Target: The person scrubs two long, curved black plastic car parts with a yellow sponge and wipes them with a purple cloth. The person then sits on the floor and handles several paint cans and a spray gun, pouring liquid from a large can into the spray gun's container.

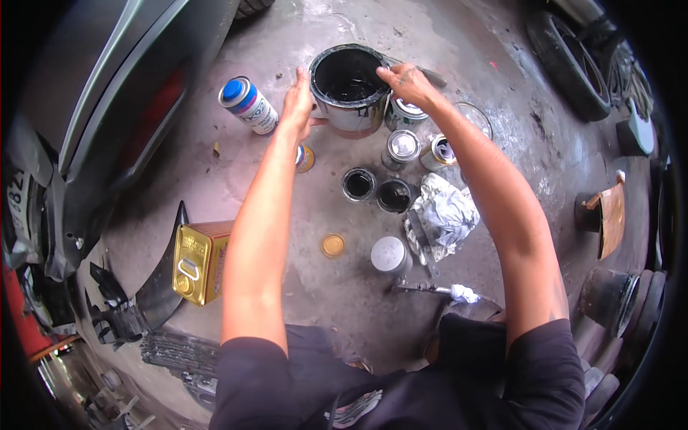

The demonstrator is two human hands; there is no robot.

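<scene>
Both my hands are on the big open paint can (350,89), which sits on the concrete floor (287,215) straight ahead of me; its inside is coated black. My left hand (297,104) is flat against the can's left wall, fingers extended and loosely together, palm pressing rather than wrapped around anything. My right hand (405,82) is at the right side of the rim, fingers curled over the edge; can't tell how tightly they grip. Blue-capped spray can (247,105) lies tilted left of the big can, well clear of my left hand. Just right of and below the big can is a cluster of small tins (403,145), some lidded, two open with dark contents (358,184). Crumpled white rag (443,215) sits beside those. Round gold lid (332,246) and a lidded silver tin (390,256) are nearer to me. Yellow rectangular canister (195,261) lies on its side under my left forearm's outer side. Grey car body panel (107,107) is at far left.
</scene>
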